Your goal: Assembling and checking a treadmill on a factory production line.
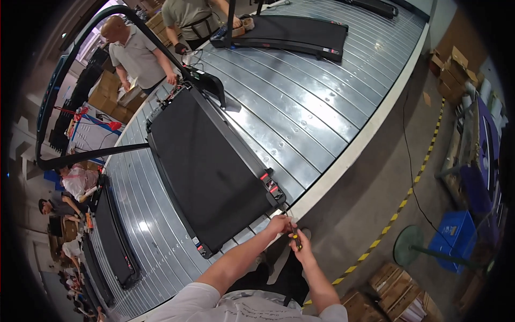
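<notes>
A black treadmill (209,166) lies on a ribbed metal conveyor line (300,107), its rear end with red-marked end caps (272,188) toward me. My left hand (280,222) reaches to the rear corner of the treadmill, fingers closed at the edge just below the end cap. My right hand (301,248) grips a small dark tool with a yellow mark (295,238), its tip pointing up toward that same corner. Both forearms come in from the lower edge in a white short-sleeved shirt.
Another treadmill (292,33) lies farther up the line and more (115,236) sit to the left. Two people (140,56) stand across the line. On the right, a yellow-black floor stripe (407,198), a blue crate (456,236), a round stand base (410,246) and cardboard boxes (397,292).
</notes>
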